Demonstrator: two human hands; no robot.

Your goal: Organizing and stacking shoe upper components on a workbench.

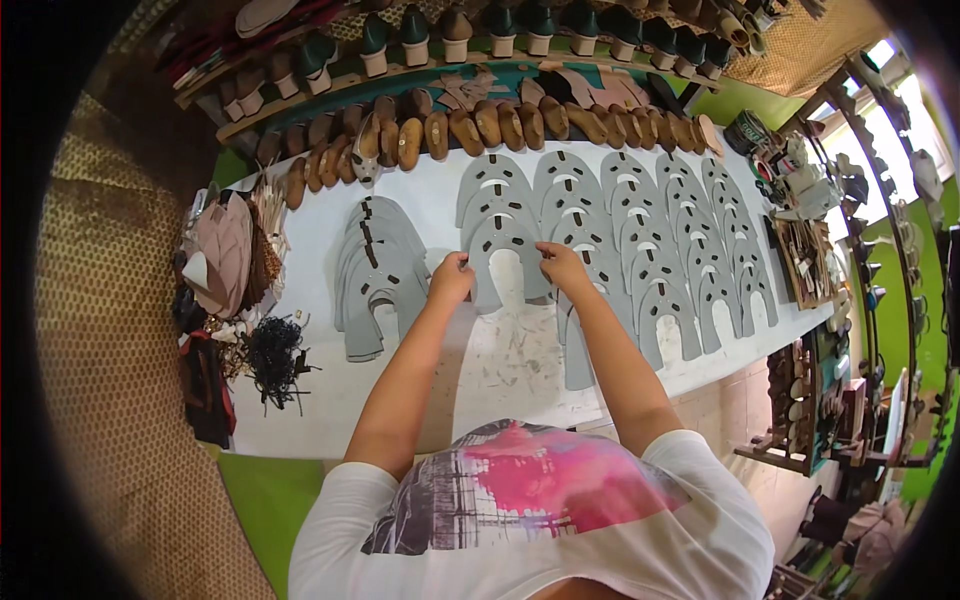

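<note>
A grey U-shaped shoe upper with small dark patches lies at the near end of an overlapping column of like pieces. Its left edge is pinched in my left hand, thumb and fingers closed. My right hand is closed at its upper right edge. To my left, a thick stack of grey shoe uppers is slightly fanned, with dark patches in a line. Right of my right hand, further grey uppers lie in several overlapping columns.
All this rests on a white table. Brown shoe lasts line its far side, below a shelf of dark green shoes on pale lasts. A black tangle of cords lies at the left edge. A rack stands right.
</note>
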